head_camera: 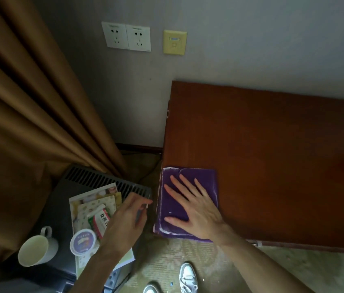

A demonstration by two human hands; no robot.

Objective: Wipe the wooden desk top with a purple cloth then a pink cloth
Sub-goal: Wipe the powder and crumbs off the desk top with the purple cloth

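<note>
right hand (pixel 196 210): fingers spread flat, pressing purple cloth (pixel 190 187)
left hand (pixel 127 216): off the bench, over clutter beside it; fingers loosely curled, whether it holds something small I cannot tell
purple cloth: folded flat, at near-left corner of wooden bench (pixel 272 144)
pink cloth: not in view
progress: purple wipe likely early or mid; most of the top looks uncovered
left: rest of purple pass, then full pink pass

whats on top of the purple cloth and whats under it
The right hand lies flat on the purple cloth, fingers spread. Under it is the desk top, near its left front corner; the wood it covers is hidden.
</note>
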